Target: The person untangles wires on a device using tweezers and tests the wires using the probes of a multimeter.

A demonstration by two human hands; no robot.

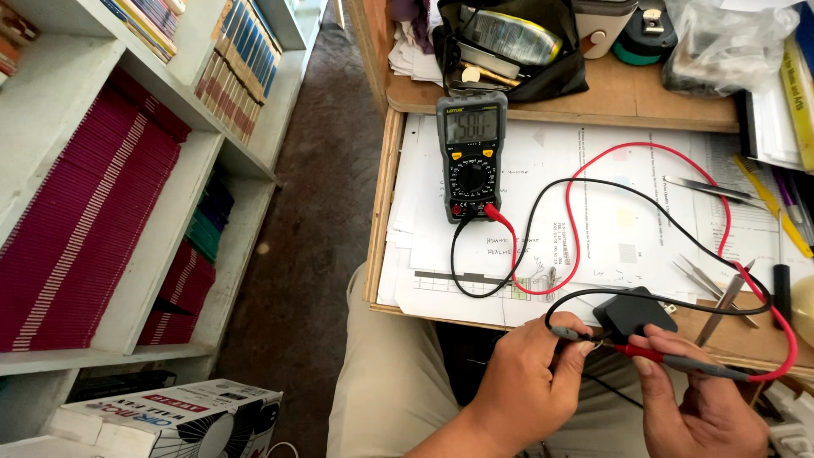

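My left hand (530,377) pinches a black test probe (570,332) at the desk's near edge. My right hand (699,399) grips a red test probe (678,360). Both probe tips meet at a small metal part beside a black plug adapter (632,311), which rests on my right fingers. The red lead (577,220) and black lead (530,229) loop across the papers to a grey multimeter (471,153) lying face up, its display lit.
Printed papers (610,195) cover the wooden desk (390,187). Tweezers (708,284) and pens (776,203) lie at right. A black pouch (517,47) and plastic bag (729,42) sit behind. White bookshelves (127,237) stand left; a cardboard box (170,420) is on the floor.
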